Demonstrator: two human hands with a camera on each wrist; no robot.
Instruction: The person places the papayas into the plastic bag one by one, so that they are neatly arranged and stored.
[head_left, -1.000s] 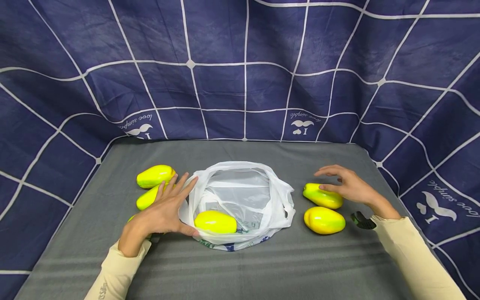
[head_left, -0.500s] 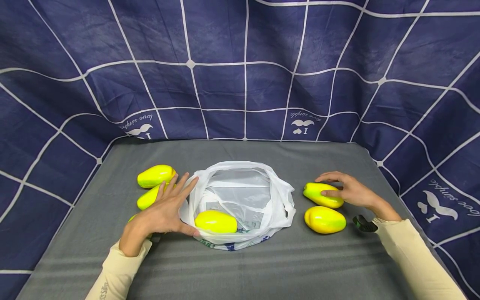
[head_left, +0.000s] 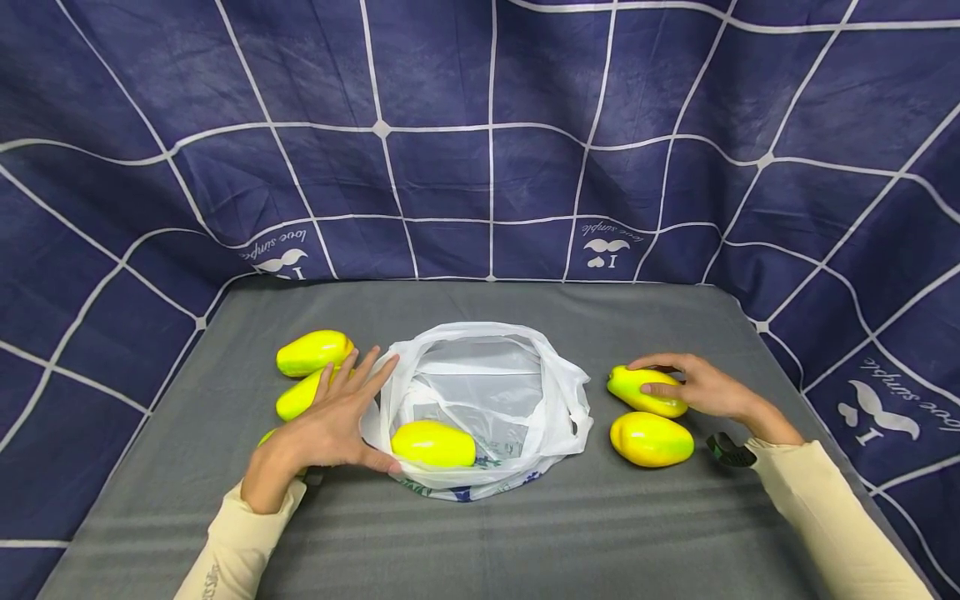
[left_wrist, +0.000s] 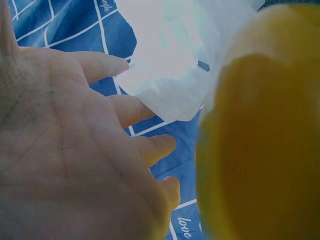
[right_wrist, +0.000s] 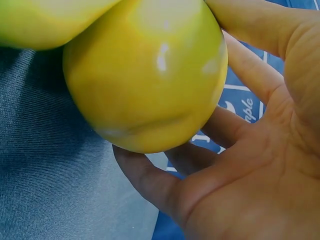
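Observation:
My right hand (head_left: 708,386) grips a yellow-green papaya (head_left: 637,390) on the right of the table. In the right wrist view, thumb and fingers curl around this papaya (right_wrist: 150,75). A second papaya (head_left: 651,439) lies just in front of it. My left hand (head_left: 326,429) is spread with straight fingers at the left side of a white plastic bag (head_left: 564,400), its thumb touching the rim. Inside the bag's mouth rests one papaya (head_left: 433,444). The left wrist view has the open palm (left_wrist: 75,150) beside the white bag (left_wrist: 165,65) and a blurred papaya (left_wrist: 265,140) close up.
Left of the bag lie a papaya (head_left: 313,352) and another papaya (head_left: 300,396) partly behind my left hand; a bit of yellow-green shows by that wrist. Grey cloth (head_left: 525,542) covers the table. A blue gridded curtain (head_left: 450,175) hangs behind and at both sides.
My right hand has lowered slightly onto the rear right papaya and its fingers have closed around it. The left hand and the bag have stayed in place.

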